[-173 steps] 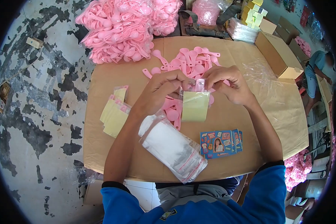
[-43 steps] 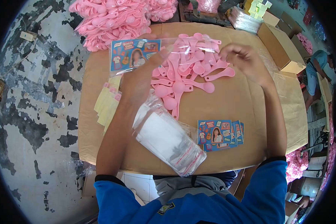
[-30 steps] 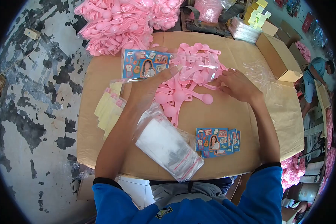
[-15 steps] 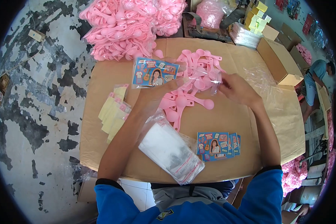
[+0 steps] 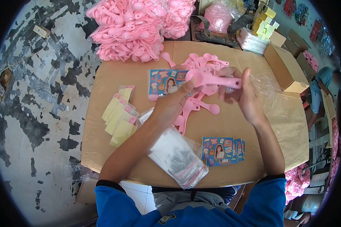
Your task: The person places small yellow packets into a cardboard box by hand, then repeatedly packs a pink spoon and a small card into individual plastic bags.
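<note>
My left hand (image 5: 174, 100) is closed on a blue printed card (image 5: 165, 82) in a clear plastic sleeve, with its thumb on the bowl of a pink measuring spoon (image 5: 212, 80). The spoon lies sideways across the sleeve, its handle pointing right. Around the handle's end is my right hand (image 5: 246, 94), thumb raised and fingers apart, partly blurred. Beneath both hands spreads a loose pile of pink spoons (image 5: 206, 62). Nearer my body are a stack of clear plastic sleeves (image 5: 178, 155) and several blue cards (image 5: 218, 151), fanned out.
Filled packs with yellowish backs (image 5: 119, 117) overlap at the left. Large bags of pink spoons (image 5: 129, 30) stand at the back of the cardboard-covered table (image 5: 238, 125). An open carton (image 5: 286, 68) sits at the back right, and another person (image 5: 320, 89) is beyond it.
A pink spoon now shows between my hands over the sleeve. The right hand's fingers have spread from their pinch on the sleeve's edge, and the card has shifted right and slightly down.
</note>
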Demonstrator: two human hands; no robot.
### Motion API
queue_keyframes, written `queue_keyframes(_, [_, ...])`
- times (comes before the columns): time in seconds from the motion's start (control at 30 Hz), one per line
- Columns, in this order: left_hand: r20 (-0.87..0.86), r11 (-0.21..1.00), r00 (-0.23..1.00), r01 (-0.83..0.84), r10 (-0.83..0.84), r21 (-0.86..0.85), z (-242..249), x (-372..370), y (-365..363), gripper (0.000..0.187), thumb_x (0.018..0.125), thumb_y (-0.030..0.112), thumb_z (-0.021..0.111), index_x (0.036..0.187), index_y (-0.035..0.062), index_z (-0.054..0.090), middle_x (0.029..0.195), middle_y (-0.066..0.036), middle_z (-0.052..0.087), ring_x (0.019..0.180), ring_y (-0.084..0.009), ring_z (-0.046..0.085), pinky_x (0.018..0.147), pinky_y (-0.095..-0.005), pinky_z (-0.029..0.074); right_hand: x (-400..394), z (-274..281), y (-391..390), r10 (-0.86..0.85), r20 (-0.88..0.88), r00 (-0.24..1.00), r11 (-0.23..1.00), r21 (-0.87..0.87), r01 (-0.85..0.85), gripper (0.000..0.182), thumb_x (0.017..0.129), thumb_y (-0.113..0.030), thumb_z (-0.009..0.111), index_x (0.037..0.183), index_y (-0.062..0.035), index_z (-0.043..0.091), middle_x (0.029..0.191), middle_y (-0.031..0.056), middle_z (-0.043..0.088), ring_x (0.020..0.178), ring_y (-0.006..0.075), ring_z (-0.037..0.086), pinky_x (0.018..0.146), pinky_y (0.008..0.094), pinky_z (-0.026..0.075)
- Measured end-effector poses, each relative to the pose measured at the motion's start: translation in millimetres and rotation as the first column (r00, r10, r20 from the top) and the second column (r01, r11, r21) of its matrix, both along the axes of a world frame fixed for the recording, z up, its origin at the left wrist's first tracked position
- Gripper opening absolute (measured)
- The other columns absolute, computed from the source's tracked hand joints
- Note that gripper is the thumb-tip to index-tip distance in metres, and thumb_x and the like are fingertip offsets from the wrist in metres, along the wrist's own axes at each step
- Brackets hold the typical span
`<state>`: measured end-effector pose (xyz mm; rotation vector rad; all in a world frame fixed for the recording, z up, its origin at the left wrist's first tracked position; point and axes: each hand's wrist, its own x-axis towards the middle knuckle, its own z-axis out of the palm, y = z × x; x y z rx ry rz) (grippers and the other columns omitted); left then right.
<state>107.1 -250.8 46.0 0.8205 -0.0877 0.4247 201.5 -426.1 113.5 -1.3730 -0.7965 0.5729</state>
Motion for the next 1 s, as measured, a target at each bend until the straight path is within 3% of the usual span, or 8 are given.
queue_keyframes(0.23, [-0.036, 0.988, 0.992, 0.124, -0.121, 0.089, -3.4, 1.9, -9.9, 0.05, 0.09, 0.019, 0.066, 0.131, 0.0053, 0.042, 0.132, -0.009, 0.051, 0.117, -0.0191, 0.054, 0.09, -0.0288, 0.052, -8.7, -5.1, -4.2, -0.116, 0.49, 0.864, 0.993, 0.057, 0.101, 0.01, 0.097, -0.014, 0.054, 0.1, -0.0057, 0.058, 0.086, -0.0006, 0.06, 0.06, 0.0021, 0.043, 0.051, 0.0189, 0.035])
queue_keyframes(0.37, [-0.075, 0.985, 0.992, -0.086, 0.098, 0.153, 7.3, 1.3, 3.7, 0.051, 0.095, 0.032, 0.059, 0.134, 0.005, 0.04, 0.128, -0.009, 0.055, 0.117, -0.0164, 0.052, 0.097, -0.0321, 0.046, -13.2, 59.6, -52.3, -0.272, 0.716, 0.642, 0.896, -0.056, 0.441, 0.008, 0.094, -0.01, 0.058, 0.1, -0.0046, 0.058, 0.076, -0.0018, 0.058, 0.057, 0.0029, 0.044, 0.05, 0.0204, 0.035])
queue_keyframes(0.5, [-0.16, 0.898, 0.956, -0.162, 0.245, 0.408, 9.3, 2.1, 28.0, 0.065, 0.098, 0.043, 0.049, 0.146, 0.0053, 0.026, 0.14, -0.02, 0.042, 0.127, -0.026, 0.046, 0.106, -0.0397, 0.037, -8.0, 53.9, -68.1, -0.156, 0.852, 0.5, 0.885, -0.105, 0.453, 0.007, 0.089, -0.008, 0.062, 0.094, -0.0028, 0.06, 0.067, 0.0015, 0.056, 0.055, 0.0061, 0.046, 0.049, 0.0223, 0.035])
queue_keyframes(0.6, [-0.066, 0.804, 0.971, -0.152, 0.231, 0.575, 15.4, 0.8, 20.6, 0.067, 0.095, 0.038, 0.057, 0.145, 0.0036, 0.029, 0.139, -0.02, 0.043, 0.127, -0.0251, 0.046, 0.106, -0.0383, 0.036, -12.3, 46.5, -43.2, -0.16, 0.843, 0.513, 0.885, -0.108, 0.453, 0.003, 0.086, -0.006, 0.063, 0.086, -0.0027, 0.063, 0.065, 0.0056, 0.057, 0.053, 0.0072, 0.048, 0.048, 0.0236, 0.036])
queue_keyframes(0.7, [0.178, 0.299, 0.968, -0.225, 0.176, 0.927, 30.3, -19.0, -9.0, 0.06, 0.09, 0.025, 0.063, 0.141, 0.0037, 0.037, 0.134, -0.016, 0.048, 0.127, -0.0227, 0.045, 0.107, -0.0367, 0.034, -20.9, 44.1, -40.7, -0.284, 0.751, 0.596, 0.843, -0.1, 0.529, 0.004, 0.088, -0.006, 0.062, 0.089, -0.0021, 0.063, 0.065, 0.005, 0.06, 0.052, 0.0053, 0.047, 0.048, 0.0224, 0.037])
queue_keyframes(0.83, [0.065, 0.316, 0.981, -0.122, 0.184, 0.941, 15.5, -20.4, -45.8, 0.05, 0.086, 0.012, 0.065, 0.131, 0.0028, 0.047, 0.114, -0.012, 0.059, 0.107, -0.0207, 0.058, 0.092, -0.0335, 0.045, -24.2, 11.9, -16.3, -0.097, 0.444, 0.891, 0.992, -0.031, 0.123, 0.01, 0.09, -0.008, 0.061, 0.097, -0.0001, 0.062, 0.069, 0.0036, 0.063, 0.055, 0.0034, 0.05, 0.053, 0.0192, 0.042])
queue_keyframes(0.93, [-0.214, 0.29, 0.956, 0.152, 0.199, 0.945, 18.7, -17.7, -32.9, 0.042, 0.088, 0.009, 0.058, 0.128, -0.0004, 0.048, 0.1, -0.012, 0.064, 0.087, -0.0199, 0.063, 0.078, -0.0329, 0.049, -18.4, 16.9, -6.9, -0.167, 0.309, 0.936, 0.986, 0.036, 0.163, 0.014, 0.091, -0.007, 0.061, 0.103, 0.0004, 0.061, 0.076, 0.0026, 0.065, 0.062, 0.0054, 0.055, 0.059, 0.0194, 0.046])
queue_keyframes(1.0, [-0.347, 0.475, 0.936, 0.279, 0.061, 0.835, 23.2, -19.8, -23.7, 0.036, 0.09, 0.013, 0.06, 0.122, 0.0002, 0.051, 0.088, -0.008, 0.063, 0.079, -0.0138, 0.062, 0.07, -0.0298, 0.049, -6.2, 2.4, 3.7, -0.38, 0.387, 0.84, 0.921, 0.245, 0.304, 0.013, 0.093, -0.005, 0.059, 0.105, -0.0012, 0.061, 0.08, -0.0011, 0.063, 0.068, 0.0075, 0.057, 0.064, 0.02, 0.046])
